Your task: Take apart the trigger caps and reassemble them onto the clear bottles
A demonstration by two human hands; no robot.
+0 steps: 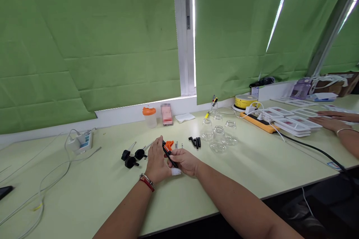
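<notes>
Both of my hands meet over the table around a long, flat black piece (168,154), whose kind I cannot make out. My left hand (157,162), its thumb wrapped in white, is closed on it from the left side. From the right, my right hand (186,160) pinches its lower part. Just left lie several black caps (130,162), some with thin metal rods. Beyond my fingers are orange plastic parts (169,145) and small metal pins (176,145). Short black handle-like pieces (196,142) lie to the right, beside several clear glass jars (218,140).
An orange-lidded cup (150,117) and a white tissue (185,117) stand along the back. Screwdrivers (214,101) rise from a jar. On the right are an orange power strip (259,122), stacked white frames (293,123) and another person's hands (328,121). Cables (68,160) trail at left.
</notes>
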